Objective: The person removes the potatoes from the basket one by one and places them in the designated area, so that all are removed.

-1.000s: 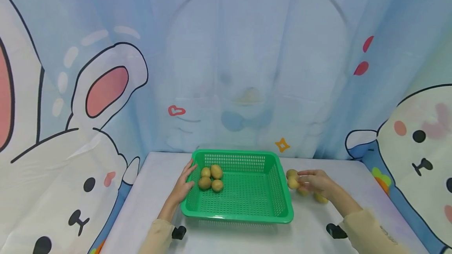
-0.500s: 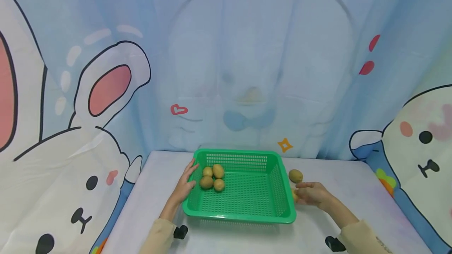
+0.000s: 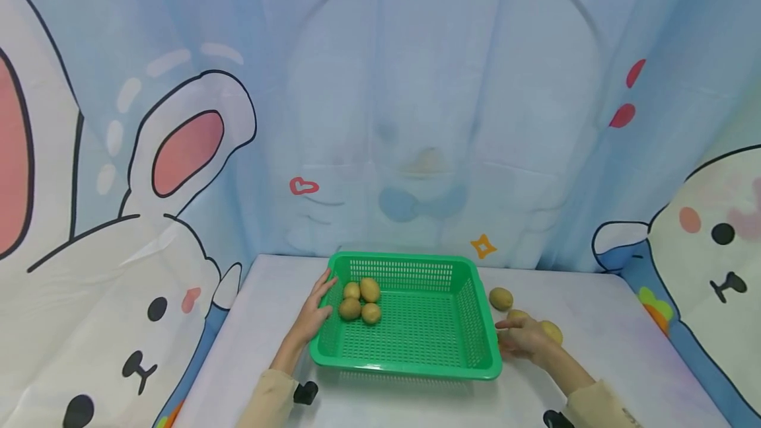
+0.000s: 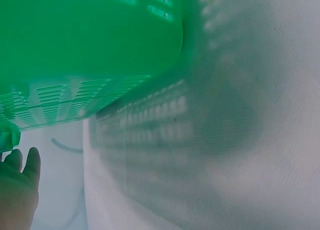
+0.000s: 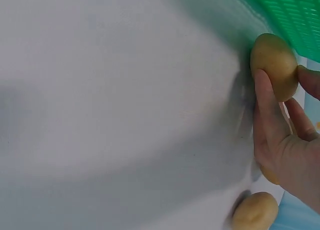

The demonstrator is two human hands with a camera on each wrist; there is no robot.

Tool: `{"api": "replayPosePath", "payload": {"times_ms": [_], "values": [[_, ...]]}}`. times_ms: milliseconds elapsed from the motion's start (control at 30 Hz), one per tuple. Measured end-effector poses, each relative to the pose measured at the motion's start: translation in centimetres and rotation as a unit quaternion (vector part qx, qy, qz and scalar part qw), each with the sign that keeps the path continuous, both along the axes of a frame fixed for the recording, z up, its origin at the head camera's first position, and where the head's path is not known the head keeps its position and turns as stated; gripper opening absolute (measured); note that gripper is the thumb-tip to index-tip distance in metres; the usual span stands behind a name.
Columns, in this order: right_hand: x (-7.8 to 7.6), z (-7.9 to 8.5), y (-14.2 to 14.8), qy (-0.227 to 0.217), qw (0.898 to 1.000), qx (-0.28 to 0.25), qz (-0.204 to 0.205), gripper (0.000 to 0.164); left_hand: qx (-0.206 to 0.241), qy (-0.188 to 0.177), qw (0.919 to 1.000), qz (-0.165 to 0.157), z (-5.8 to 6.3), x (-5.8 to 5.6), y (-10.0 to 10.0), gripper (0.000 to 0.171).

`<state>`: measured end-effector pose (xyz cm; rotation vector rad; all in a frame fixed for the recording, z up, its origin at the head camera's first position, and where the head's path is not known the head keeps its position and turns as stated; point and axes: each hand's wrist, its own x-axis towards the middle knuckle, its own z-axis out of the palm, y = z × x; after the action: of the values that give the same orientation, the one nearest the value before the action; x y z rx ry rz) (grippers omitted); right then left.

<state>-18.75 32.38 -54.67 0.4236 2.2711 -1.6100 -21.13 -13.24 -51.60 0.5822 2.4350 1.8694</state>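
My left hand (image 3: pixel 310 317) rests on the left rim of a green plastic basket (image 3: pixel 416 370), its fingers fairly straight. In the left wrist view only part of that hand (image 4: pixel 20 185) shows, at the rim's corner. Beside the basket's right wall, my right hand (image 3: pixel 523 339) pinches a potato (image 5: pixel 274 64) between thumb and fingers, low over the table. In the head view the hand mostly hides this potato. Several potatoes (image 3: pixel 370 290) sit together at the left inside the basket.
Outside the basket, a potato (image 3: pixel 501 298) lies near its right wall. Another potato (image 3: pixel 518 314) is partly behind my right hand, and one more potato (image 3: pixel 551 331) lies by the wrist. A printed curtain (image 3: pixel 428 117) hangs behind the white table (image 3: pixel 606 322).
My right hand has moved nearer along the basket's right side, with a potato in its grip. The potatoes behind it now show more. My left hand stays on the rim.
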Motion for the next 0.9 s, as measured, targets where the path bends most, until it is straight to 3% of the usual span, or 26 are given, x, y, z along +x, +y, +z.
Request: {"api": "replayPosePath", "payload": {"times_ms": [633,900], "values": [[0.1,0.1,0.2,-0.006,1.000,0.006,-0.027,0.049,0.006,0.006,1.0000,-0.003,-0.2,0.0,-0.1,0.068],[-0.7,3.7,1.2,0.012,1.000,-0.017,-0.013,0.053,0.006,0.006,1.0000,-0.001,0.0,0.1,0.0,0.068]]}}
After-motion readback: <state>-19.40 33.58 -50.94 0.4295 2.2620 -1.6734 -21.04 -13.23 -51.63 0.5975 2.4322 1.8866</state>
